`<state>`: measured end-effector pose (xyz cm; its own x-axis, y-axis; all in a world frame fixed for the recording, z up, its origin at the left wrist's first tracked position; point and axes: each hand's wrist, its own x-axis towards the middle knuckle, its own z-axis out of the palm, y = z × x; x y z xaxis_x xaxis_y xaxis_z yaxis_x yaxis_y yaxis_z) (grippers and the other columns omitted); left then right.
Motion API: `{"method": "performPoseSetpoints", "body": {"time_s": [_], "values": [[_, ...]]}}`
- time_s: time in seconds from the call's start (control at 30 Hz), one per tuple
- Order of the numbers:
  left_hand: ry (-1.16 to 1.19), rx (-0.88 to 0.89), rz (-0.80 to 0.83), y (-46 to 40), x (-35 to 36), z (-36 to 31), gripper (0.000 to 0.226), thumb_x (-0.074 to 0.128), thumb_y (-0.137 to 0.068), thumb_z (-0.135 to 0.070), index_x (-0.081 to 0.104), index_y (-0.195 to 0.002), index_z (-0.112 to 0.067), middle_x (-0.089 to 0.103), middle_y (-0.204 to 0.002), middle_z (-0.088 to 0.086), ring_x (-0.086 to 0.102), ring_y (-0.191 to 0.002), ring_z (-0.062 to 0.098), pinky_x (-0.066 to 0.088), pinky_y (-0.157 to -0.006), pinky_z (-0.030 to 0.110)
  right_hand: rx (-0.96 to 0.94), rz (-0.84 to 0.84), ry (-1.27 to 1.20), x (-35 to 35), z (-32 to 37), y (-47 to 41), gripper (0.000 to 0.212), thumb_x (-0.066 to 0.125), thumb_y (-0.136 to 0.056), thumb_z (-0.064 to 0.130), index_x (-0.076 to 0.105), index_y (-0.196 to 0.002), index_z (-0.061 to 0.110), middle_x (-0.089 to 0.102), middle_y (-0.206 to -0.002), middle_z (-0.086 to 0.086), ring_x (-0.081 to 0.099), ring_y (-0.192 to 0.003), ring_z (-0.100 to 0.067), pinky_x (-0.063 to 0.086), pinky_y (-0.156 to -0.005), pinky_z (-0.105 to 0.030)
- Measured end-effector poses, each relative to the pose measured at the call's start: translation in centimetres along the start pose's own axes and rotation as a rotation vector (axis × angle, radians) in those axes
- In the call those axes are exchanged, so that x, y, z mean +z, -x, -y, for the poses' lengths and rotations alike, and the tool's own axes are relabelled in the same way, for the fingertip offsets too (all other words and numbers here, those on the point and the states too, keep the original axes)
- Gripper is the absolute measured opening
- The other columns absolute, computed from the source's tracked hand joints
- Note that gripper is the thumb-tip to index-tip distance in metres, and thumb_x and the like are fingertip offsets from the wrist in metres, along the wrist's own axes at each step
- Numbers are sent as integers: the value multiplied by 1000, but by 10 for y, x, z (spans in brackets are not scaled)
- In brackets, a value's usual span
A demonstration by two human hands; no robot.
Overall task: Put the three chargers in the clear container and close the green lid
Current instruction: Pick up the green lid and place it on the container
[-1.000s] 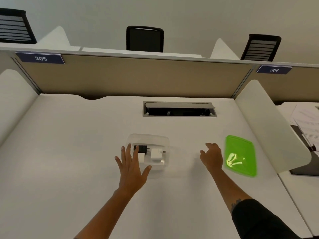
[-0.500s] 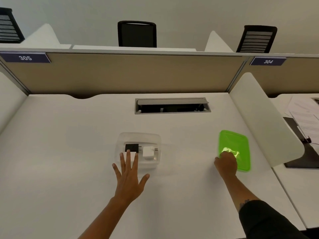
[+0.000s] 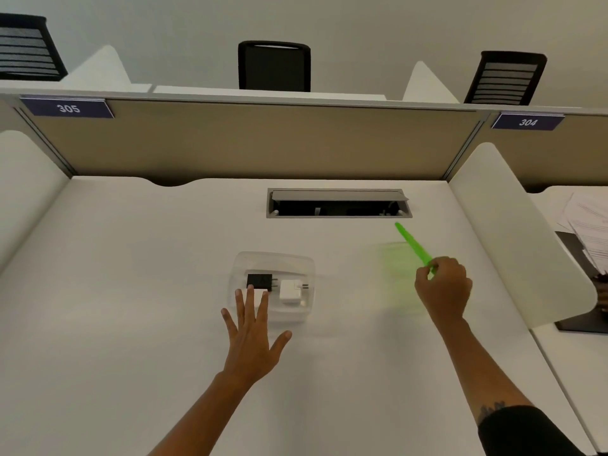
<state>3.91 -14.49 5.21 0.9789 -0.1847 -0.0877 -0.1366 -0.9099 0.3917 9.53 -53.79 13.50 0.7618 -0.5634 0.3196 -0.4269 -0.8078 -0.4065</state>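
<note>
1. The right hand (image 3: pixel 442 287) has its fingers (image 3: pixel 434 269) curled and pinching the near edge of the green lid (image 3: pixel 414 244). The lid is tipped up on edge, off the worktop (image 3: pixel 131 291), and casts a green tint on the surface below it.
2. The left hand (image 3: pixel 251 337) is flat with its fingers (image 3: pixel 250 299) spread. They hold nothing, and their tips lie over the near left part of the container (image 3: pixel 297 261); whether they press on it or hover just above I cannot tell.
3. The clear container sits open on the worktop, well apart from the lid and to its left.
4. Inside it, a black charger (image 3: pixel 259 280) and a white charger (image 3: pixel 290 290) lie side by side. A third is probably there too, hidden under the left fingertips, but only a sliver of white shows, so I cannot be sure.
5. Done, as I judge it: the chargers are loaded, or nearly so, and the lid is picked up.
6. Left: carry the lid across to the container, lay it flat over the rim, and press it shut. The left hand seems placed to steady the container for that.
</note>
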Motion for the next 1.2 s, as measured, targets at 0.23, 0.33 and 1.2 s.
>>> {"method": "performPoseSetpoints", "body": {"time_s": [0.23, 0.33, 1.2], "values": [[174, -4, -95, -16, -20, -7, 102, 50, -101, -66, -1, -174, -16, -16, -183, 10, -30, -167, 34, -19, -131, 62, -150, 126, -580, -13, 62, -21, 9, 62, -105, 19, 62, -111, 12, 72, -94, -5, 70, -88, -29, 56, -80, -44], [360, -19, -125, -28, -35, -12, 99, 61, -103, -52, 3, -174, -16, 0, -184, 8, -18, -170, 31, -9, -135, 63, -106, 269, -796, -18, 93, -17, 10, 59, -107, 29, 60, -111, 20, 76, -93, 6, 74, -88, -19, 58, -78, -32], [521, -258, -134, -55, -80, 27, 57, 72, -101, -21, 54, -152, -6, 49, -125, 6, 59, -97, 22, 47, -90, 27, 379, 502, -754, 69, 184, 77, 46, 79, -95, 23, 68, -135, 5, 67, -116, -4, 66, -115, -28, 54, -97, -36]]}}
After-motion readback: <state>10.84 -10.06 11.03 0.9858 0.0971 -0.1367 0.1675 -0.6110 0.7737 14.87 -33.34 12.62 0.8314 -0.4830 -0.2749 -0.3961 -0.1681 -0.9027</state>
